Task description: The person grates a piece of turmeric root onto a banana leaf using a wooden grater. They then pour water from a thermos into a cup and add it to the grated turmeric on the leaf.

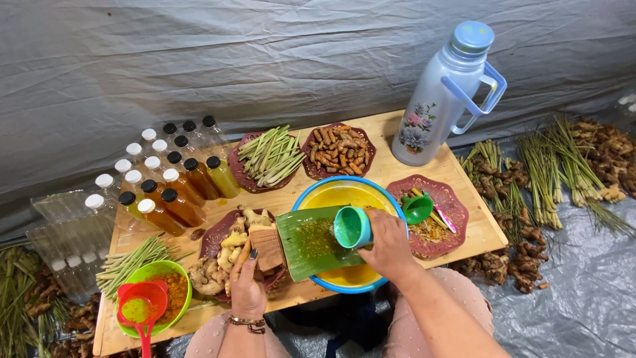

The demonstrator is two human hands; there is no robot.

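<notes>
My right hand (pixel 388 248) grips a small teal cup (pixel 352 227), tipped on its side over a green banana leaf (pixel 307 244) strewn with yellow-green grated bits. The leaf lies across a blue-rimmed yellow basin (pixel 344 193). My left hand (pixel 246 286) rests on the leaf's left end beside a small wooden block (pixel 267 246), over a maroon plate of ginger roots (pixel 225 255).
The low wooden table (pixel 457 174) bears several bottles (pixel 173 185), plates of lemongrass (pixel 268 158) and turmeric (pixel 339 150), a patterned thermos (pixel 445 93), a plate with a green funnel (pixel 417 208), and a green bowl with a red strainer (pixel 143 306). Roots and lemongrass (pixel 553 169) lie on the tarp.
</notes>
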